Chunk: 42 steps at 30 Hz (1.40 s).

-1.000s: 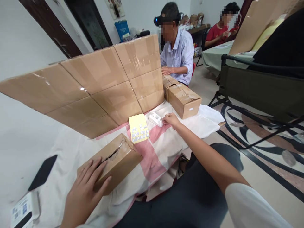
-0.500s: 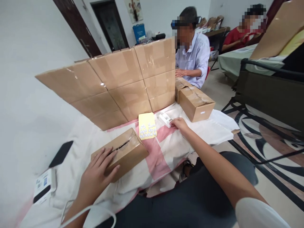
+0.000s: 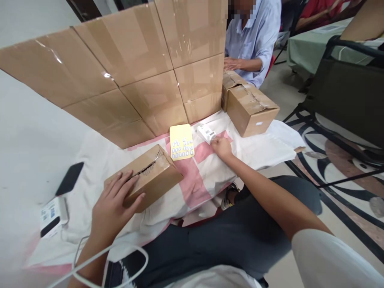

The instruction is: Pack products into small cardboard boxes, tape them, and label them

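My left hand (image 3: 112, 202) lies with fingers stretched over the near left end of a brown cardboard box (image 3: 157, 182), thumb along its side. The box's top has a torn, ragged seam. My right hand (image 3: 222, 149) is closed, its fingertips at the near end of a small white device (image 3: 206, 133) lying on the cloth. Whatever is between those fingers, if anything, is hidden. Left of the device, a yellow sheet (image 3: 182, 138) with rows of small pale stickers leans near the foot of a cardboard panel.
The tall cardboard panel (image 3: 144, 60) stands across the back. Two taped boxes, one a larger carton (image 3: 253, 110), stand at right before a person in a blue shirt (image 3: 258, 36). A black phone (image 3: 69, 179) and white box (image 3: 54, 216) lie at left. A white cable (image 3: 144, 260) loops near my left forearm.
The view has tipped downward and moved closer. My right hand's fingers have curled in more at the device's end. My left hand stays on the box.
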Available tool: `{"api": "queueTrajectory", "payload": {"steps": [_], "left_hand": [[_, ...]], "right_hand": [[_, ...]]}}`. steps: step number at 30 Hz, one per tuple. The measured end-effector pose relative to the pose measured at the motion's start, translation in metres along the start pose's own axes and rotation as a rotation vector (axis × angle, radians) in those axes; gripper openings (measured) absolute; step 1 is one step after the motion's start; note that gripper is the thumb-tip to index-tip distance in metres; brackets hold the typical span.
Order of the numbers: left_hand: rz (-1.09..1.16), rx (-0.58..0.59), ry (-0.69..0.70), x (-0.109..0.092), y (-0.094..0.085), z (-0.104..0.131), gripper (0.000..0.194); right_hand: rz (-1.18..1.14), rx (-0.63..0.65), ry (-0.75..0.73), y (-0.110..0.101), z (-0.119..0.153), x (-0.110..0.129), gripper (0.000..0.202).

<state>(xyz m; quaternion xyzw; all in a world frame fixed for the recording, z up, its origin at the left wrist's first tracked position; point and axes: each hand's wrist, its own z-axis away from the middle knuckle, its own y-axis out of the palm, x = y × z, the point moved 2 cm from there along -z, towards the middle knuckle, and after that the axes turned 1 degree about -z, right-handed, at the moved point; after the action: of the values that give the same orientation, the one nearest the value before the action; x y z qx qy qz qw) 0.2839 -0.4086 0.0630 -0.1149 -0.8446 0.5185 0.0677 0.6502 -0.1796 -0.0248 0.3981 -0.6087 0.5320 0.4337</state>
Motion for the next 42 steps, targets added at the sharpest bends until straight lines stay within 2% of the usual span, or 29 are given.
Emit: {"api": "queueTrajectory", "payload": {"steps": [3, 5, 7, 9, 11, 12, 14, 15, 18, 21, 24, 28, 31, 35, 37, 38, 42], "left_hand": [[-0.033, 0.014, 0.03, -0.003, -0.009, -0.002, 0.054], [-0.12, -0.039, 0.009, -0.008, -0.02, -0.005, 0.055], [-0.196, -0.207, -0.031, -0.023, -0.03, -0.007, 0.058], [-0.172, -0.423, -0.036, -0.049, -0.032, -0.011, 0.055], [-0.026, -0.536, 0.003, -0.082, -0.022, -0.017, 0.045], [0.092, -0.476, 0.04, -0.1, -0.012, -0.022, 0.036], [0.418, -0.247, 0.032, -0.13, 0.013, -0.034, 0.022], [0.566, -0.216, -0.028, -0.14, 0.023, -0.039, 0.021], [0.801, -0.334, -0.14, -0.151, 0.04, -0.049, 0.032], [0.793, -0.423, -0.048, -0.148, 0.042, -0.051, 0.031], [0.725, -0.49, -0.008, -0.144, 0.04, -0.046, 0.025], [0.689, -0.525, -0.07, -0.141, 0.042, -0.039, 0.018], [0.68, -0.484, -0.113, -0.137, 0.042, -0.036, 0.012], [0.604, -0.35, -0.07, -0.133, 0.036, -0.036, 0.01], [0.525, -0.304, -0.05, -0.132, 0.031, -0.036, 0.011], [0.481, -0.306, -0.053, -0.132, 0.029, -0.036, 0.013], [0.272, -0.348, -0.051, -0.134, 0.023, -0.033, 0.016]], "right_hand": [[-0.109, 0.015, -0.115, 0.003, 0.015, 0.019, 0.047], [-0.193, 0.039, -0.197, -0.001, 0.028, 0.037, 0.052], [-0.285, 0.06, -0.299, -0.008, 0.045, 0.056, 0.055], [-0.379, 0.076, -0.434, -0.016, 0.063, 0.075, 0.057], [-0.436, 0.096, -0.582, -0.022, 0.08, 0.09, 0.056], [-0.435, 0.112, -0.659, -0.023, 0.088, 0.095, 0.055], [-0.364, 0.154, -0.857, -0.023, 0.1, 0.103, 0.05], [-0.297, 0.177, -0.984, -0.021, 0.105, 0.106, 0.046], [-0.048, 0.225, -1.329, -0.014, 0.121, 0.109, 0.033], [0.071, 0.222, -1.449, -0.006, 0.133, 0.107, 0.032], [0.111, 0.23, -1.467, 0.002, 0.138, 0.102, 0.034], [0.138, 0.283, -1.462, 0.012, 0.138, 0.094, 0.031], [0.166, 0.297, -1.473, 0.016, 0.137, 0.093, 0.031], [0.162, 0.318, -1.463, 0.019, 0.137, 0.093, 0.031], [0.119, 0.359, -1.36, 0.02, 0.136, 0.092, 0.032], [0.108, 0.381, -1.263, 0.022, 0.135, 0.09, 0.033], [0.208, 0.43, -0.771, 0.026, 0.126, 0.083, 0.038]]}}
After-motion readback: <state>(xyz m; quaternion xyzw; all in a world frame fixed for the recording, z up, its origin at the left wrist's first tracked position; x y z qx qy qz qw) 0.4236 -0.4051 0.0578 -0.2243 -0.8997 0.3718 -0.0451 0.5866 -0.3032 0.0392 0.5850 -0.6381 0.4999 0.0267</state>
